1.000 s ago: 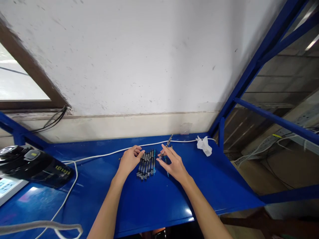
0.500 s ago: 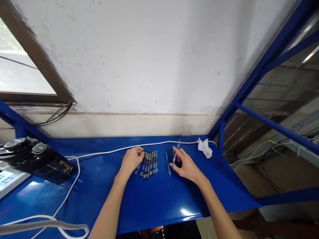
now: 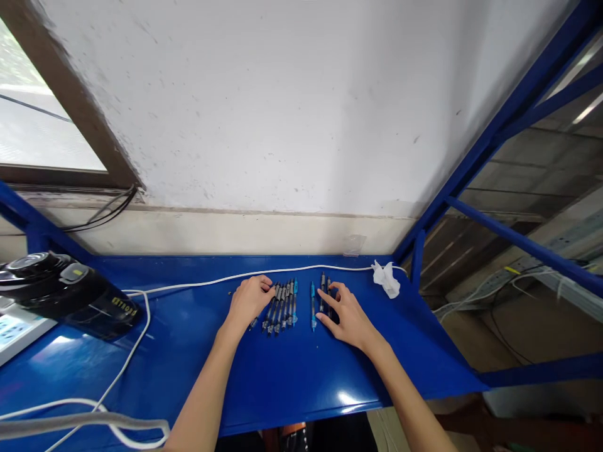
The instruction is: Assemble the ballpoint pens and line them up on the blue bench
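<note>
A row of several black pens [image 3: 282,306] lies on the blue table, with a blue pen [image 3: 294,301] at its right end. My left hand [image 3: 250,301] rests at the row's left side, fingers curled and closed at the upper part of the leftmost pen [image 3: 253,323], mostly hidden beneath it. To the right, a second blue pen [image 3: 313,307] lies apart, with two black pens [image 3: 323,282] beside it. Over those black pens is my right hand [image 3: 347,317], fingers apart, thumb and index fingertip close to the blue pen.
A crumpled white tissue [image 3: 386,279] lies at the back right. One white cable [image 3: 211,284] runs along the back of the table [image 3: 292,383]. On the left are a black appliance [image 3: 94,301] and a white power strip [image 3: 21,333]. Blue frame bars [image 3: 452,182] rise on the right.
The tilted pen in my right hand has come down beside the separate blue pen, and that hand's fingers have loosened. The blue pen now lies straighter. My left hand has hardly moved.
</note>
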`<state>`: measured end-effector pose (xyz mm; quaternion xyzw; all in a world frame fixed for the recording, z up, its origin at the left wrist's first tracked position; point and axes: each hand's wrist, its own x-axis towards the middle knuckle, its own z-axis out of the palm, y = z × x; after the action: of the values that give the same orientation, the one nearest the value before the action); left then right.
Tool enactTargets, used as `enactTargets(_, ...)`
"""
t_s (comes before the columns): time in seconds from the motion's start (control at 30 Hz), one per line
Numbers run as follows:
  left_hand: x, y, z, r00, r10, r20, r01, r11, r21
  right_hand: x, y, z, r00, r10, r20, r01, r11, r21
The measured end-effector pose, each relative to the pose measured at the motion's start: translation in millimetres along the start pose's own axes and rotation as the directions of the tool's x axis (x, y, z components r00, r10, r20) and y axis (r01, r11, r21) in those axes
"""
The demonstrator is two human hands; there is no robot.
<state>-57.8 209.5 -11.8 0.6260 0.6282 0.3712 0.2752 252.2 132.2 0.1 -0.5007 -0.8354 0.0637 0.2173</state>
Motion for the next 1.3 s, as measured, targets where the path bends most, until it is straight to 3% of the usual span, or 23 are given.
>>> enactTargets(0.17, 4, 4, -4.9, 1.0, -0.026, -0.011, 0.024, 0.99, -0.141, -6, -4, 4, 1.0, -0.016, -0.009, 0.017, 0.993, 0.118)
enactTargets(0.33, 5, 14, -11.0, 0.999, -0.033, -0.006, 0.028, 0.93, -0.367, -24, -16, 8, 0.998, -0.04, -0.056, 0.047, 0.991, 0.124)
enactTargets(0.4, 4, 20, -13.0, 0.997, -0.075, 0.016, 0.072, 0.844, -0.532, -28, -21, 8, 0.997, -0.043, -0.068, 0.05, 0.992, 0.112)
enactTargets(0.5, 1, 28, -15.0, 0.987, -0.136, 0.086, 0.153, 0.623, -0.767, -31, -29, 8, 0.996, -0.051, -0.071, 0.059, 0.992, 0.109)
enactTargets(0.6, 0, 35, -16.1, 0.984, -0.127, 0.128, 0.173, 0.473, -0.864, -33, -37, 9, 0.995, -0.065, -0.077, 0.075, 0.988, 0.137)
enactTargets(0.77, -2, 42, -15.5, 0.98, -0.145, 0.135, 0.176, 0.322, -0.93, -32, -45, 11, 0.994, -0.085, -0.071, 0.096, 0.981, 0.166)
enactTargets(1.1, -9, 51, -3.0, 0.983, -0.095, 0.157, 0.179, 0.317, -0.932, -31, -44, 12, 0.997, -0.064, -0.038, 0.067, 0.994, 0.085)
enactTargets(1.3, -19, 58, 12.6, 0.973, 0.006, 0.231, 0.221, 0.272, -0.936, -31, -45, 10, 0.994, -0.044, -0.096, 0.054, 0.994, 0.099)
